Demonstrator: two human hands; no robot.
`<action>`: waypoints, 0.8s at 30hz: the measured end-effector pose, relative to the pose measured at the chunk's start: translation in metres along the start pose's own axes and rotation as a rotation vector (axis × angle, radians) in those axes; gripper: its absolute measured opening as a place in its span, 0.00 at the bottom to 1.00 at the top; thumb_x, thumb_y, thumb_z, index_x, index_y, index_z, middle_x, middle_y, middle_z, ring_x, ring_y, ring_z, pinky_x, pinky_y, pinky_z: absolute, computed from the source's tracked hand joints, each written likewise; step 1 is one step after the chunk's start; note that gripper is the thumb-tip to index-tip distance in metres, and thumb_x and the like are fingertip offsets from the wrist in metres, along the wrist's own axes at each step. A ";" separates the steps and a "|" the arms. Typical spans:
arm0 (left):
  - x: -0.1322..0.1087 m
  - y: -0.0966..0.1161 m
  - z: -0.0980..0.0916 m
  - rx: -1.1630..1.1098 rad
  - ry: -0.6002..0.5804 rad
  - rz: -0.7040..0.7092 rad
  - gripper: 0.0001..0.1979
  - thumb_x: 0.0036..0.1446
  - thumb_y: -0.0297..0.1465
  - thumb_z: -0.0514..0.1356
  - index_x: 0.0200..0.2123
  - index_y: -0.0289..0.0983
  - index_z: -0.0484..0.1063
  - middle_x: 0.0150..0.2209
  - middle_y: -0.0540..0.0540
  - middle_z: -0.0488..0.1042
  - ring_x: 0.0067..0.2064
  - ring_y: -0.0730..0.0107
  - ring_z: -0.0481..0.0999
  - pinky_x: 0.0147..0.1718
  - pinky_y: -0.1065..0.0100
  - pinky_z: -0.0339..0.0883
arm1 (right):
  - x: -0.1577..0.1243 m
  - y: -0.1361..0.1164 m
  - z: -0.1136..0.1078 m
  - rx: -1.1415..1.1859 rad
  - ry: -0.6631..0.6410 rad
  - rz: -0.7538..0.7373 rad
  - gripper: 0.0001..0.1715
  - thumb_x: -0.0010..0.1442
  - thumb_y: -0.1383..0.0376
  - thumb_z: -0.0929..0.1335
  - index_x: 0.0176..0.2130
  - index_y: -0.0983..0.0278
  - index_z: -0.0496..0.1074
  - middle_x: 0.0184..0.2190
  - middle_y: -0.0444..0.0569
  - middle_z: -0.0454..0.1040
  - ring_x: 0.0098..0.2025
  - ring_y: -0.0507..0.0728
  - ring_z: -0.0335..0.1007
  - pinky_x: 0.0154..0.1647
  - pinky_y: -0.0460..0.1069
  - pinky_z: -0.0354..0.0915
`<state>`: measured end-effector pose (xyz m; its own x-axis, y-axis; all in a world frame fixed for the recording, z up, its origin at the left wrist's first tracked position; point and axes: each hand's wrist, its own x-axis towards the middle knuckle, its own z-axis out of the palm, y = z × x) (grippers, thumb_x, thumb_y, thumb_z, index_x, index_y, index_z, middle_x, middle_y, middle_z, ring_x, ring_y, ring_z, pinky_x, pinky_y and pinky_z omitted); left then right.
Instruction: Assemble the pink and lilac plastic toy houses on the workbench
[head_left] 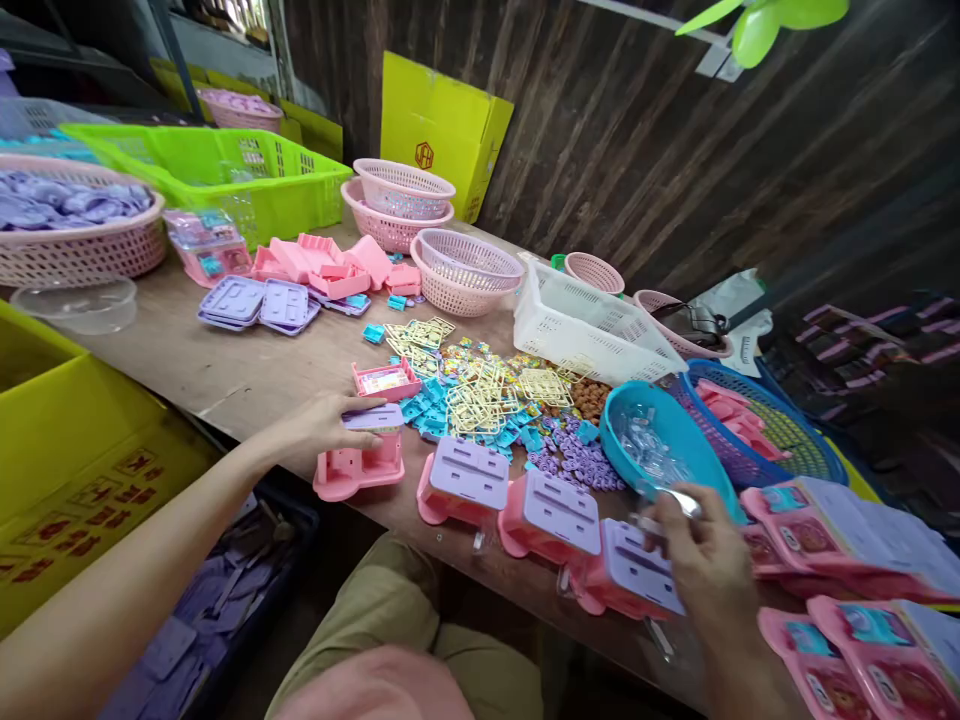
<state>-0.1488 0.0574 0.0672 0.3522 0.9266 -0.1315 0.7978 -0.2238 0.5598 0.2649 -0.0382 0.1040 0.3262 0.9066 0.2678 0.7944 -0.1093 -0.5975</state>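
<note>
My left hand grips a pink toy housing with a purple lid, thumb and fingers around its upper part, near the table's front edge. A small pink tray with a printed card lies just behind it. To the right stand three more pink housings with purple lids, the nearest a lidded housing. Over the rightmost lidded housing, my right hand is closed on a shiny silver object; motion blur hides its exact kind.
Loose cream frames, blue pieces and purple parts are heaped mid-table. A turquoise basin holds clear pieces. A white crate, a green crate and baskets stand behind. Finished-looking pink toys line the right.
</note>
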 end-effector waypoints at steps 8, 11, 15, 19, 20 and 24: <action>0.014 -0.008 -0.004 -0.251 -0.109 -0.008 0.31 0.45 0.47 0.59 0.52 0.40 0.70 0.50 0.46 0.74 0.48 0.56 0.72 0.46 0.65 0.64 | -0.023 -0.147 0.152 0.066 -0.326 -0.434 0.19 0.63 0.60 0.55 0.42 0.65 0.69 0.24 0.47 0.73 0.23 0.53 0.67 0.25 0.45 0.55; 0.017 -0.011 -0.001 -0.247 -0.102 -0.036 0.32 0.45 0.47 0.60 0.53 0.41 0.69 0.50 0.46 0.73 0.48 0.57 0.72 0.46 0.65 0.63 | -0.021 -0.156 0.177 -0.057 -0.330 -0.451 0.19 0.62 0.63 0.55 0.42 0.66 0.70 0.24 0.48 0.74 0.24 0.55 0.68 0.25 0.46 0.53; 0.017 -0.012 -0.001 -0.218 -0.110 -0.053 0.32 0.46 0.48 0.59 0.54 0.41 0.68 0.47 0.44 0.75 0.46 0.56 0.73 0.44 0.65 0.64 | -0.020 -0.157 0.190 -0.242 -0.307 -0.470 0.17 0.62 0.64 0.56 0.42 0.65 0.69 0.23 0.48 0.74 0.25 0.56 0.70 0.24 0.45 0.51; 0.017 -0.013 -0.002 -0.246 -0.107 -0.025 0.29 0.47 0.47 0.58 0.52 0.42 0.69 0.46 0.44 0.75 0.45 0.58 0.72 0.41 0.66 0.64 | -0.025 -0.163 0.195 -0.371 -0.272 -0.478 0.15 0.63 0.67 0.55 0.44 0.67 0.66 0.23 0.48 0.74 0.24 0.55 0.72 0.22 0.45 0.53; 0.017 -0.013 -0.002 -0.253 -0.104 -0.017 0.29 0.47 0.47 0.58 0.52 0.42 0.69 0.47 0.44 0.75 0.45 0.58 0.72 0.42 0.66 0.63 | -0.027 -0.165 0.196 -0.415 -0.272 -0.468 0.15 0.63 0.68 0.55 0.44 0.67 0.66 0.23 0.49 0.74 0.24 0.56 0.72 0.22 0.45 0.54; 0.014 -0.014 -0.002 -0.249 -0.088 0.019 0.28 0.48 0.46 0.58 0.52 0.42 0.70 0.43 0.46 0.76 0.43 0.60 0.73 0.40 0.67 0.63 | -0.035 -0.170 0.199 -0.533 -0.334 -0.462 0.16 0.63 0.71 0.53 0.45 0.68 0.64 0.22 0.53 0.74 0.25 0.59 0.74 0.22 0.47 0.59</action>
<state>-0.1556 0.0743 0.0588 0.4163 0.8905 -0.1837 0.6492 -0.1497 0.7457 0.0166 0.0297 0.0453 -0.2022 0.9733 0.1087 0.9787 0.2048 -0.0140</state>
